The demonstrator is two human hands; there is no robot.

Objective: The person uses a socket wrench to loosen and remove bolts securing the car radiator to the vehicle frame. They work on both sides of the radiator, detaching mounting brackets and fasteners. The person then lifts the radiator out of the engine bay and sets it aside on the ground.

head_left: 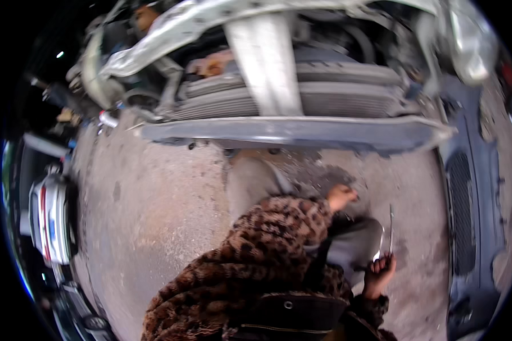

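My left hand (pixel 341 197) reaches forward above my bent knee, low over the ground in front of the car's open front end. Its fingers are curled; anything in them is too blurred to make out. Lower and to the right, my right hand (pixel 379 274) is closed around a slim metal tool (pixel 391 227), which points up and away from me. A second thin shiny piece shows beside it, and whether both belong to one tool I cannot tell. Ahead is a grey crossbar (pixel 290 132), apart from both hands, below the finned radiator (pixel 347 105).
A pale metal upright (pixel 267 68) joins the upper frame to the crossbar. A headlight (pixel 472 45) sits at the upper right. A dark bumper cover with mesh (pixel 463 216) lies along the right. A silver car (pixel 51 219) stands at the left, with clutter on the ground beyond it.
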